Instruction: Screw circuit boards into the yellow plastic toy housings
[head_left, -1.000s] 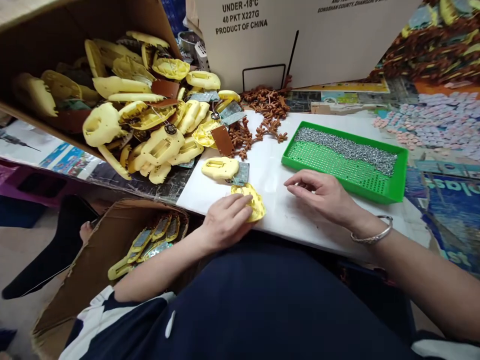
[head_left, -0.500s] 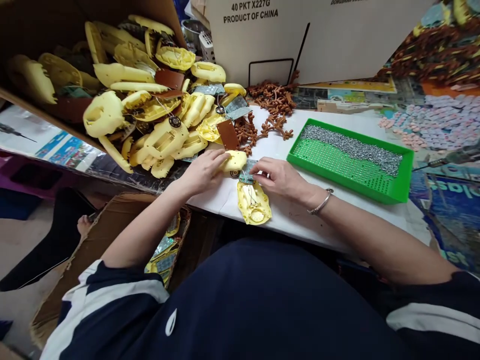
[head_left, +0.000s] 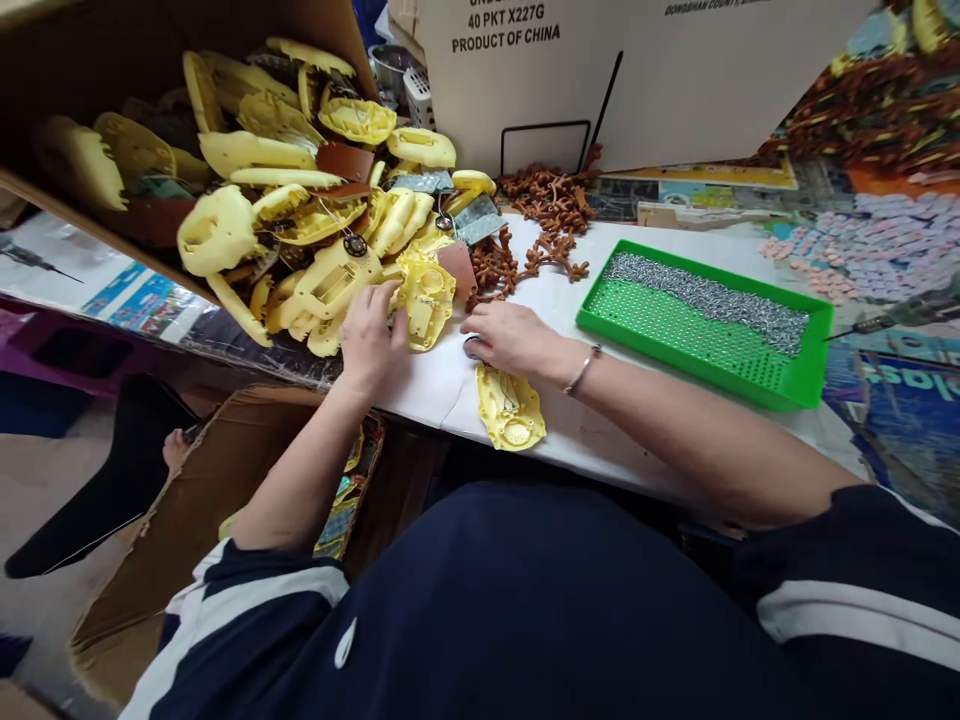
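Observation:
My left hand (head_left: pixel 370 340) is closed at the left edge of a yellow plastic shell half (head_left: pixel 427 308), whose hollow inner side faces up. My right hand (head_left: pixel 514 342) pinches a small dark round part, which looks like a speaker (head_left: pixel 472 346); the fingers partly cover it. Just below that hand a second yellow shell half (head_left: pixel 510 408) lies hollow side up on the white tabletop, with thin wires inside and a round perforated patch at its near end. A reddish-brown board (head_left: pixel 457 268) shows behind the shell at my left hand.
Yellow shells (head_left: pixel 330 280) spill from a tipped cardboard box (head_left: pixel 45 180) on the left. Brown branching parts (head_left: pixel 551 205) lie behind my hands. To the right stands a green tray (head_left: pixel 675 360) with many screws (head_left: pixel 712 300). An open carton (head_left: pixel 187 500) sits below the table edge.
My left hand has moved left and turned its shell half from outer side up to inner side up. My right hand has moved left, off the circuit board, to the dark round part.

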